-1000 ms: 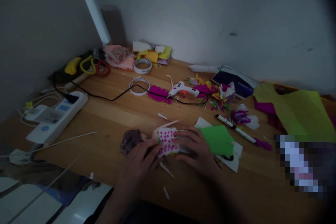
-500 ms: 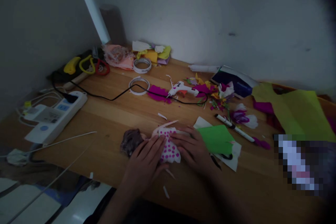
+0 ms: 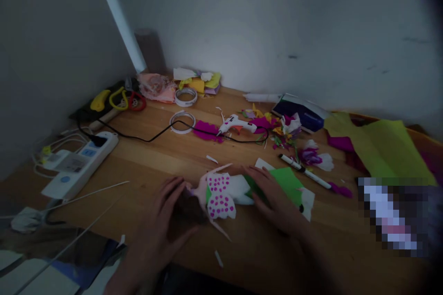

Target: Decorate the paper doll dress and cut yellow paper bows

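1. Since half a second ago both hands have slid apart along the doll (image 3: 221, 192): the left hand (image 3: 171, 214) went down over its dark hair end, and the right hand (image 3: 273, 196) moved out toward the legs, so the spotted dress is now uncovered.
2. Left hand lies flat with its fingers spread loosely, palm down on the doll's head and hair. It's covering rather than gripping.
3. Right hand is also open and flat, fingers stretched along the doll's lower half and partly resting on the green paper (image 3: 289, 182).
4. Doll lies on its back on the tabletop (image 3: 166, 152) near the front edge, between the two hands. Its long axis runs left to right, head to the left, legs to the right under the right hand. One thin arm sticks up toward the wall, the other down toward the person.
5. Farther back sit a glue gun (image 3: 237, 125) and a marker (image 3: 304, 171), both well apart from the hands.
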Demonstrator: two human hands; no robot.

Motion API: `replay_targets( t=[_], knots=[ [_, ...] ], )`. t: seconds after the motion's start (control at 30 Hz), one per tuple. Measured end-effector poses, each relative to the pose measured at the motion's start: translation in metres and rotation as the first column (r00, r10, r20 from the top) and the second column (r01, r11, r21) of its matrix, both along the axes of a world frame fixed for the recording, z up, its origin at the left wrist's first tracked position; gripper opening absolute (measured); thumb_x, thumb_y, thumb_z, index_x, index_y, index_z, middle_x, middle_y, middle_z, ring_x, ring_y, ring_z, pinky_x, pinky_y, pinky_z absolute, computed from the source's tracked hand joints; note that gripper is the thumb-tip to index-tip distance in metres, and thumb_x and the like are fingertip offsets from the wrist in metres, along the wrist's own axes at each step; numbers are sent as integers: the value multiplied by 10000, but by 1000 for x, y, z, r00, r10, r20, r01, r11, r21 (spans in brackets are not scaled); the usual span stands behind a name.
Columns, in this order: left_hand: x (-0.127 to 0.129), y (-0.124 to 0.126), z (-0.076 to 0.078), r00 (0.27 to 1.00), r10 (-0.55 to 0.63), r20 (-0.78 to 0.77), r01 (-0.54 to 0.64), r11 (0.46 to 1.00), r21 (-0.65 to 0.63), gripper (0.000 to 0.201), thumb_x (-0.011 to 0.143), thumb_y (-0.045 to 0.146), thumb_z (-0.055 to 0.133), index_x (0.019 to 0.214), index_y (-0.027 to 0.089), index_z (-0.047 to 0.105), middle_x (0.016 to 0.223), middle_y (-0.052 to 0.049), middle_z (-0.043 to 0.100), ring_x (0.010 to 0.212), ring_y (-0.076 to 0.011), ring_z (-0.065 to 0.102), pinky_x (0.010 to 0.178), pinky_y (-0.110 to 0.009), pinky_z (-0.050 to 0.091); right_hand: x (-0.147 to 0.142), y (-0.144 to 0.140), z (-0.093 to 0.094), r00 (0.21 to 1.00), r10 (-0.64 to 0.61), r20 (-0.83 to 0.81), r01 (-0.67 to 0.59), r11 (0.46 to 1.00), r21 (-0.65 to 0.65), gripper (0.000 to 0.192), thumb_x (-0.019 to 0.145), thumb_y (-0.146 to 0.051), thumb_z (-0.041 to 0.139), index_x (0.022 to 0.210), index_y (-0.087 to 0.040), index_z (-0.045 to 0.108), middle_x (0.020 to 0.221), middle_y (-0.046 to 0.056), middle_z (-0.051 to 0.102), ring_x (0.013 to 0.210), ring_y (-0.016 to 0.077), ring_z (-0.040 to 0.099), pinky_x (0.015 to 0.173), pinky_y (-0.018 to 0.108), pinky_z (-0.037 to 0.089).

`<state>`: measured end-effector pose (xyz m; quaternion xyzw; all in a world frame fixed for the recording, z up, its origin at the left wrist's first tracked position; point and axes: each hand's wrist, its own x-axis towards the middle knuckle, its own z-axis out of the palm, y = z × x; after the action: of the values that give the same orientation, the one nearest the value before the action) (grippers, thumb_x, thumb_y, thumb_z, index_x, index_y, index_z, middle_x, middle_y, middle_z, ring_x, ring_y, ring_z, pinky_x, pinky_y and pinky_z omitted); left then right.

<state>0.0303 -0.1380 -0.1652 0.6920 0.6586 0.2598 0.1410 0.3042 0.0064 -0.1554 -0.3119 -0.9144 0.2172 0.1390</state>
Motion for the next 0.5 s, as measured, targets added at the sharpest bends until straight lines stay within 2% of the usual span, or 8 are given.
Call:
replay_targets(
  t=[0.07,0.1,0.2,0.3,0.4,0.5],
  knots=[
    [-17,3,-1,999,-44,26,46,994,-98,784,812,306,636,1453,229,190,1452,-137,359,1328,-302,361,1062,-478,381,16,-2,0,998,-21,64,22,1000,-9,693,842,-150,467,1478,-222,201,1475,101,408,1376,285,322,1094,579,301],
    [-24,7,-1,998,-62,17,64,990,-126,748,806,254,617,1442,238,222,1451,-126,367,1320,-297,374,1065,-478,376,22,-4,0,996,-28,79,29,1000,-3,712,835,-153,474,1480,-228,183,1481,103,398,1380,293,312,1088,589,304],
    [-35,27,-1,990,-137,13,138,979,-151,659,723,111,550,1355,232,404,1359,-107,489,1237,-301,463,1036,-488,379,33,-10,-4,996,-64,66,61,997,39,690,854,-163,463,1477,-240,177,1458,109,429,1367,305,332,1070,606,318],
    [-34,46,7,977,-194,87,208,957,-203,558,694,105,545,1232,254,540,1260,-71,576,1147,-277,532,975,-436,418,39,-15,-9,990,-143,4,142,985,97,622,888,-213,470,1463,-240,235,1409,123,482,1326,317,391,1047,595,351],
    [-26,57,22,976,-164,145,193,959,-209,370,696,212,615,1066,234,599,1049,-39,654,940,-230,613,825,-341,487,49,-19,-10,971,-214,-107,229,959,167,567,902,-216,460,1442,-239,290,1376,126,510,1302,313,420,1031,566,374],
    [-16,63,40,974,-57,218,102,974,-201,271,709,315,615,953,203,584,876,-23,670,771,-199,630,701,-295,504,65,-24,-6,932,-272,-238,325,919,222,503,908,-207,460,1399,-229,353,1314,128,547,1266,309,449,995,535,404]
  ],
)
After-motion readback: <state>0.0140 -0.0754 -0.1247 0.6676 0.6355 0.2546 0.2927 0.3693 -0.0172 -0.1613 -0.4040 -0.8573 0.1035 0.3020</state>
